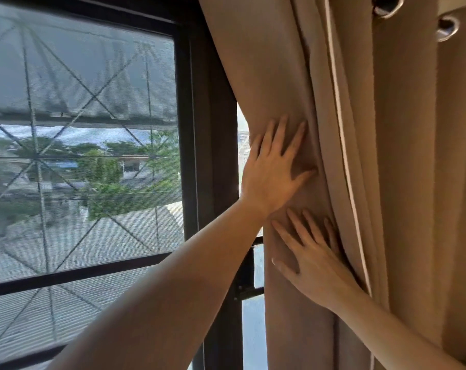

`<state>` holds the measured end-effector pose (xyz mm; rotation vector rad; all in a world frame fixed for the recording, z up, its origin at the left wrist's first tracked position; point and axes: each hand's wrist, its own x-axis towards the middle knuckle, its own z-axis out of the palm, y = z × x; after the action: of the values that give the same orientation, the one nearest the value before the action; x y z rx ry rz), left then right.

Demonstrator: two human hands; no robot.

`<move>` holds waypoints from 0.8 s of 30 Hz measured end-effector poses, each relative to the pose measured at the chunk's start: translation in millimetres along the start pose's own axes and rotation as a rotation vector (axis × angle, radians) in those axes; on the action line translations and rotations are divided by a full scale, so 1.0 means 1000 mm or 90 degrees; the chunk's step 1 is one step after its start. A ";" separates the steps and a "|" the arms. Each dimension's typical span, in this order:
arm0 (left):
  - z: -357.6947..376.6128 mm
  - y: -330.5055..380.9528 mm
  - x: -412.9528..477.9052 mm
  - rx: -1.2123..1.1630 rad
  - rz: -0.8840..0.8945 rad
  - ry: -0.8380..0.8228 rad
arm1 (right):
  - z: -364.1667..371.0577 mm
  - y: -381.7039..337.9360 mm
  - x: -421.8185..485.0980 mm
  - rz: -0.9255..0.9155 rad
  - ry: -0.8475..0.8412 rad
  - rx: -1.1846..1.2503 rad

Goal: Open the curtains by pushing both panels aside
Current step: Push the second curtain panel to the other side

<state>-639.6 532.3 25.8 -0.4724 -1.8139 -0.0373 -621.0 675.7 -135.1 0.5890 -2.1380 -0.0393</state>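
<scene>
A beige curtain panel point(402, 161) hangs bunched in folds on the right side of the window, with metal eyelets point(446, 28) at its top. My left hand point(274, 169) lies flat on the curtain's left edge, fingers spread, pressing the fabric rightward. Just below it, my right hand point(313, 259) is also flat on the fabric with fingers apart. Neither hand grips the cloth. A thin white cord point(341, 124) runs down between the folds. No second panel is in view.
A dark-framed window point(199, 145) with a mesh screen fills the left side, showing trees, houses and a roof outside. A narrow strip of bright glass point(253, 329) shows between the frame and the curtain edge.
</scene>
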 end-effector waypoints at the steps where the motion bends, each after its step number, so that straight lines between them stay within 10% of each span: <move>1: 0.003 0.002 0.002 -0.008 -0.003 0.006 | 0.002 0.004 0.001 0.002 -0.003 -0.001; 24: -0.074 -0.024 -0.035 0.029 0.038 -0.071 | -0.028 -0.071 -0.023 0.057 -0.084 0.021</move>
<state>-572.4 480.1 20.8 -0.5042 -1.9049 0.0719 -559.7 627.2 -152.6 0.5216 -2.2950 0.0067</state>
